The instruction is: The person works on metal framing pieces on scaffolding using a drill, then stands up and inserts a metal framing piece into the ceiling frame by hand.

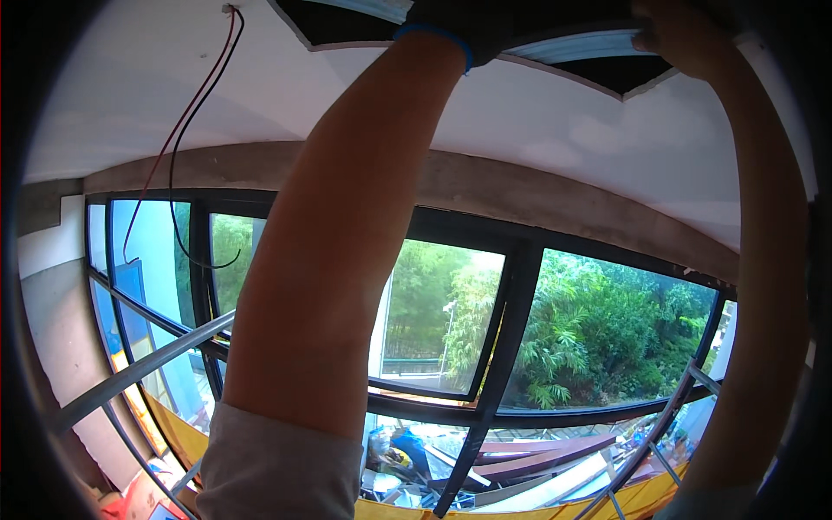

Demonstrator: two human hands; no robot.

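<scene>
Both of my arms reach up to an angular opening [622,90] cut in the white ceiling. My left hand [459,28] wears a dark glove with a blue cuff and is raised to the opening; its fingers are lost in the dark at the top edge. To the right, my right hand [686,42] is at the opening's edge, its fingers curled beside a light metal channel [585,47] that spans the gap. Shadow hides what lies between those fingers. The cut edges of the ceiling board look rough.
A red and a black wire [180,130] dangle from the ceiling [537,121] at left. Metal bars [147,368] stand at lower left, and a ladder-like frame [654,442] at lower right. Black-framed windows [511,329] face greenery, with piled boards [546,459] outside.
</scene>
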